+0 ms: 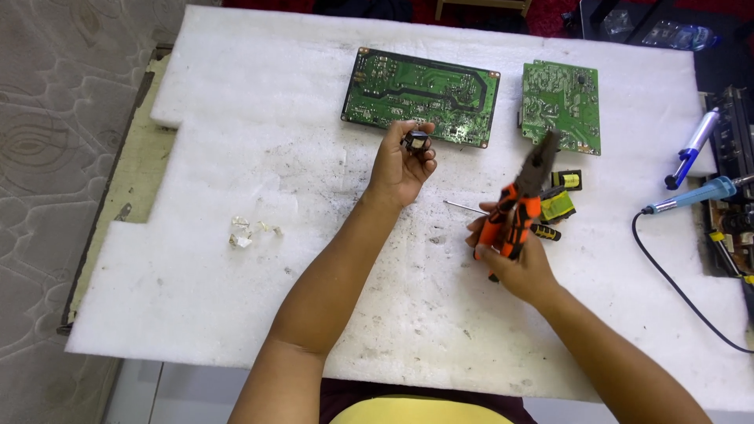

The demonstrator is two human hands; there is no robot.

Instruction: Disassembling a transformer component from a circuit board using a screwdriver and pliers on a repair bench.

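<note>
Pinching a small dark boxy component [415, 140] between its fingertips, the left hand [400, 165] held it up over the white foam mat [236, 157], right at the lower edge of the larger green circuit board [420, 96]. Fingers were curled shut around the part, which sat at the top of the hand, toward the board.

The right hand [510, 251] was wrapped closed on the orange-and-black handles of the pliers [522, 200]. The pliers' long axis ran up and slightly right from the hand, dark nose ending near the lower left corner of the smaller green circuit board [561, 106]. Whether the nose was parted could not be told.

Key relation: the held part lay up and to the left of the pliers' nose, apart from it, with bare foam between. The nose pointed away from the part, not at it. The left hand was plainly the nearer one, already gripping it.

Other bits: two yellow-and-black transformers [561, 196] lay just beside the pliers, partly behind them. A thin screwdriver [471, 209] lay near the right hand, shaft pointing left. Some small silvery scraps [247, 232] sat well off to the left. A blue soldering iron [695, 196] with black cord and a blue desoldering pump [693, 149] rested at the right edge.
</note>
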